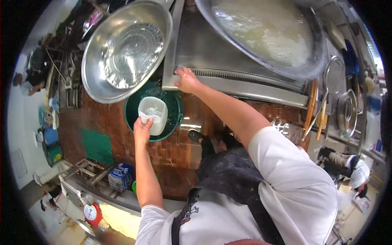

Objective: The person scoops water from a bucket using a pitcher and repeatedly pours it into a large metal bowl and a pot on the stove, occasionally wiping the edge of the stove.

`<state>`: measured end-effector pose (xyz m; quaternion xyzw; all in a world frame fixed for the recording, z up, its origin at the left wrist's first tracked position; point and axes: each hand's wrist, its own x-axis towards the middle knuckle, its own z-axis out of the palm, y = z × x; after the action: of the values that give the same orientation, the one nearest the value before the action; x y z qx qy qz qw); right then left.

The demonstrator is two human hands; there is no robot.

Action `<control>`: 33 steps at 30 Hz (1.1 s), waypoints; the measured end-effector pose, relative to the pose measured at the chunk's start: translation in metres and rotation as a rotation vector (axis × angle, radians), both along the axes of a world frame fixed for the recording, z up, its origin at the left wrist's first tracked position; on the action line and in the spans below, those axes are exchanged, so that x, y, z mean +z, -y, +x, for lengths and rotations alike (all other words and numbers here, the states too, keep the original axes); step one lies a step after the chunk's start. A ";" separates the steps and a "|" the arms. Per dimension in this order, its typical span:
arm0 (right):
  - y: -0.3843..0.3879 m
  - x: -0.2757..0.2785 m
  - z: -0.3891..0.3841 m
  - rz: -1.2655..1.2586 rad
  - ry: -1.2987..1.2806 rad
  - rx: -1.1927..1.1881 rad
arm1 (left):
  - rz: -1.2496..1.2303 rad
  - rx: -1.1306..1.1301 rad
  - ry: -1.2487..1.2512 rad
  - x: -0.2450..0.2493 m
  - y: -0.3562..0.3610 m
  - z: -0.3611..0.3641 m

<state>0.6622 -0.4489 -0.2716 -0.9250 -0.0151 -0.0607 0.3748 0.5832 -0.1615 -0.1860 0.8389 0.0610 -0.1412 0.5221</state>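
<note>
My left hand grips the lower rim of a white plastic container, its thumb over the edge. Something clear and shiny, seemingly water, shows inside the container. It is held over a dark green bucket, which has water in it. My right hand rests on the front corner of a steel stove top, fingers somewhat apart and holding no loose object. Left of that corner, above the bucket, a wide metal basin sits tilted, with ridged rings in its bottom.
A large pan of cloudy, bubbling liquid stands on the stove. Wooden-handled tools and a strainer hang at the right. A green mat and a blue box lie left. A red scale stands lower left. Another person is far right.
</note>
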 end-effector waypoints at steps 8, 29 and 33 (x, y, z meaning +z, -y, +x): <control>0.166 0.110 -0.140 0.163 -0.220 0.182 | 0.388 -0.180 0.297 0.204 0.140 0.053; 0.356 0.105 -0.318 0.356 -0.154 -0.230 | 1.238 -0.723 0.629 0.308 0.523 0.131; 0.361 0.104 -0.325 0.368 -0.178 -0.249 | 1.357 -0.730 0.693 0.312 0.549 0.133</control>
<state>0.3373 -0.8098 -0.1680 -0.8374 0.1436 -0.0263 0.5267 0.7165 -0.7103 0.1265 0.9336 -0.3057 0.0315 -0.1842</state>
